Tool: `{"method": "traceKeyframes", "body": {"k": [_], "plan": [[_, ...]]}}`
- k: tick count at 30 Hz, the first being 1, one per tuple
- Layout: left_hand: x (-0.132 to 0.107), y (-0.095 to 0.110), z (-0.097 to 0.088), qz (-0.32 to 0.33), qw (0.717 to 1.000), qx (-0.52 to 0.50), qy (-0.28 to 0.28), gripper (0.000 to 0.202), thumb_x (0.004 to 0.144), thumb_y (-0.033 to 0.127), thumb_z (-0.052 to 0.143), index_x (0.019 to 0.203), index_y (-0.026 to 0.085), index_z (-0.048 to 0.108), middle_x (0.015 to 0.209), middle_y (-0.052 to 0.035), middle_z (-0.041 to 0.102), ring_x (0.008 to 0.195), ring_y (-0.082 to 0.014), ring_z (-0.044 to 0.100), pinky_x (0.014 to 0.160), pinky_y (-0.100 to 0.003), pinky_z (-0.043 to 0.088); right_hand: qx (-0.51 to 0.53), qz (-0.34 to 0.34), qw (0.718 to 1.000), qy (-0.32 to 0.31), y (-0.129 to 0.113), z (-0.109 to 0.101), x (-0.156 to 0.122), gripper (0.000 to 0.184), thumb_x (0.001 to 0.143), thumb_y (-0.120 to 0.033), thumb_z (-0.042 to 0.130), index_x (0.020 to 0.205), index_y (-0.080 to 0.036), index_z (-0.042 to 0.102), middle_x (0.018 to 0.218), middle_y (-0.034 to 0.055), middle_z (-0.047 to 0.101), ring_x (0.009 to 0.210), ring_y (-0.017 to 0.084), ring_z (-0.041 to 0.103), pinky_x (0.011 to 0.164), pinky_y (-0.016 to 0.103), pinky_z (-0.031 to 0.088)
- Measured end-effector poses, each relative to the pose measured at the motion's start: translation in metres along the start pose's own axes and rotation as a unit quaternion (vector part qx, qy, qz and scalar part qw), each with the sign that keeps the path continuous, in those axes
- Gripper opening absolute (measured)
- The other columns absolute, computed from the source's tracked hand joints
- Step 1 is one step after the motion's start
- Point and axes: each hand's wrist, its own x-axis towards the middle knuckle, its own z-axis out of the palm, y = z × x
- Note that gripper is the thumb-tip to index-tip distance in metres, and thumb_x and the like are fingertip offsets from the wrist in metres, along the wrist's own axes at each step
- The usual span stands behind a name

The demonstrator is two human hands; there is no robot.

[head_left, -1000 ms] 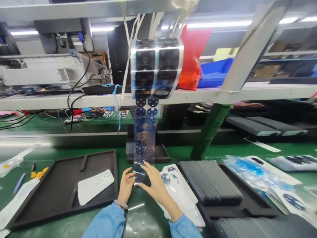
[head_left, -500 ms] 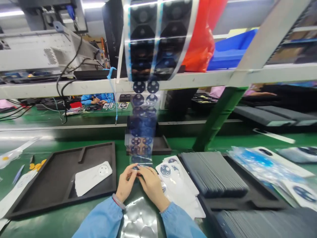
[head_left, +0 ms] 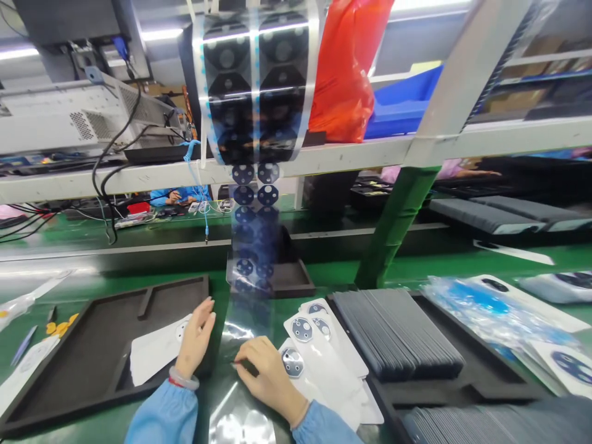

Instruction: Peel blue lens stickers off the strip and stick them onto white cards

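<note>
My left hand (head_left: 196, 340) has its fingers stretched out at the right edge of a black tray (head_left: 60, 361). It is beside a stack of white panels (head_left: 155, 353) in that tray, partly covering the round mark on the top one. Just above the clear film strip (head_left: 240, 425) on the bench, my right hand (head_left: 271, 377) is closed in a pinch. A thin dark sliver shows at its fingertips, too small to name. Round dark camera-lens stickers (head_left: 243, 196) line the film hanging in front of me. White cards with similar round stickers (head_left: 319, 370) lie right of my right hand.
The film comes off a large roll (head_left: 256, 92) by a white shelf beam (head_left: 351, 157). Right of the cards, another black tray (head_left: 481, 357) holds stacked grey panels (head_left: 398, 330). A green-wrapped post (head_left: 398, 225) rises behind. Yellow pieces (head_left: 60, 327) lie far left. Another person's hands show beyond.
My hands have parted from their meeting point at the film. The left moved left to the white panels; the right came lower and nearer in a pinch. The view has shifted slightly.
</note>
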Motion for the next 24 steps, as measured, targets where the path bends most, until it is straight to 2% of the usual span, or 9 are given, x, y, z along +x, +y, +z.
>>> {"method": "traceKeyframes", "body": {"k": [2, 3, 5, 7, 10, 14, 17, 21, 24], "plan": [[0.007, -0.012, -0.03, 0.056, 0.986, 0.148, 0.048, 0.05, 0.083, 0.04, 0.051, 0.126, 0.015, 0.055, 0.147, -0.0173, 0.046, 0.138, -0.0307, 0.041, 0.116, -0.048, 0.031, 0.084, 0.106, 0.991, 0.01, 0.001, -0.001, 0.003, 0.007, 0.083, -0.018, 0.064, 0.078, -0.022, 0.061, 0.078, 0.0006, 0.066, 0.077, 0.018, 0.06, 0.075, 0.032, 0.044], [0.008, -0.019, -0.045, 0.044, 0.972, 0.225, 0.05, 0.057, 0.078, 0.039, 0.055, 0.128, 0.013, 0.053, 0.149, -0.0196, 0.043, 0.14, -0.0335, 0.037, 0.116, -0.052, 0.028, 0.13, 0.157, 0.979, 0.011, 0.003, -0.002, 0.005, 0.008, 0.081, -0.021, 0.066, 0.076, -0.022, 0.06, 0.078, 0.0004, 0.066, 0.077, 0.018, 0.061, 0.075, 0.032, 0.045], [0.007, -0.032, -0.069, -0.051, 0.936, 0.348, 0.0, 0.077, 0.064, 0.041, 0.066, 0.133, 0.01, 0.049, 0.152, -0.0254, 0.035, 0.142, -0.0413, 0.031, 0.114, -0.061, 0.024, 0.224, 0.236, 0.945, 0.009, 0.009, -0.005, 0.009, 0.014, 0.079, -0.029, 0.069, 0.075, -0.021, 0.058, 0.076, 0.0, 0.065, 0.077, 0.018, 0.062, 0.076, 0.031, 0.047], [0.002, -0.042, -0.083, -0.119, 0.898, 0.419, -0.063, 0.094, 0.056, 0.045, 0.072, 0.138, 0.008, 0.044, 0.155, -0.0282, 0.028, 0.143, -0.0449, 0.026, 0.112, -0.066, 0.019, 0.305, 0.274, 0.912, 0.012, 0.016, -0.008, 0.012, 0.026, 0.075, -0.04, 0.073, 0.075, -0.02, 0.057, 0.074, -0.0005, 0.063, 0.075, 0.018, 0.063, 0.075, 0.03, 0.049], [-0.004, -0.047, -0.087, -0.125, 0.872, 0.46, -0.108, 0.095, 0.059, 0.047, 0.069, 0.141, 0.009, 0.041, 0.157, -0.026, 0.024, 0.146, -0.0423, 0.021, 0.113, -0.065, 0.013, 0.359, 0.297, 0.884, 0.046, 0.022, -0.01, 0.013, 0.037, 0.072, -0.051, 0.076, 0.074, -0.02, 0.058, 0.071, -0.0007, 0.061, 0.073, 0.018, 0.061, 0.072, 0.03, 0.05], [-0.004, -0.043, -0.082, -0.113, 0.886, 0.43, -0.13, 0.077, 0.066, 0.042, 0.065, 0.137, 0.015, 0.047, 0.154, -0.0205, 0.036, 0.144, -0.0372, 0.029, 0.114, -0.061, 0.016, 0.366, 0.326, 0.865, 0.106, 0.024, -0.012, 0.012, 0.04, 0.067, -0.054, 0.078, 0.074, -0.02, 0.06, 0.073, 0.0004, 0.061, 0.074, 0.019, 0.061, 0.072, 0.03, 0.05], [-0.003, -0.033, -0.082, -0.089, 0.908, 0.398, -0.092, 0.07, 0.064, 0.038, 0.069, 0.13, 0.019, 0.053, 0.145, -0.0172, 0.05, 0.14, -0.0374, 0.038, 0.113, -0.058, 0.024, 0.363, 0.34, 0.855, 0.144, 0.025, -0.016, 0.012, 0.039, 0.066, -0.054, 0.078, 0.076, -0.02, 0.062, 0.074, 0.0004, 0.061, 0.075, 0.019, 0.061, 0.072, 0.03, 0.051], [-0.008, 0.001, -0.085, -0.052, 0.945, 0.324, -0.002, 0.065, 0.067, 0.042, 0.07, 0.126, 0.02, 0.054, 0.133, -0.0137, 0.061, 0.125, -0.0367, 0.054, 0.107, -0.05, 0.037, 0.387, 0.349, 0.835, 0.177, 0.027, -0.024, 0.012, 0.036, 0.066, -0.049, 0.08, 0.08, -0.021, 0.063, 0.079, 0.0004, 0.063, 0.08, 0.019, 0.061, 0.076, 0.031, 0.051], [-0.014, 0.033, -0.071, -0.051, 0.977, 0.206, 0.033, 0.064, 0.064, 0.045, 0.076, 0.12, 0.023, 0.055, 0.122, -0.0107, 0.066, 0.114, -0.0352, 0.06, 0.099, -0.046, 0.043, 0.409, 0.353, 0.82, 0.188, 0.024, -0.033, 0.013, 0.037, 0.065, -0.043, 0.083, 0.085, -0.022, 0.061, 0.08, -0.0008, 0.063, 0.08, 0.017, 0.061, 0.078, 0.03, 0.051]]}}
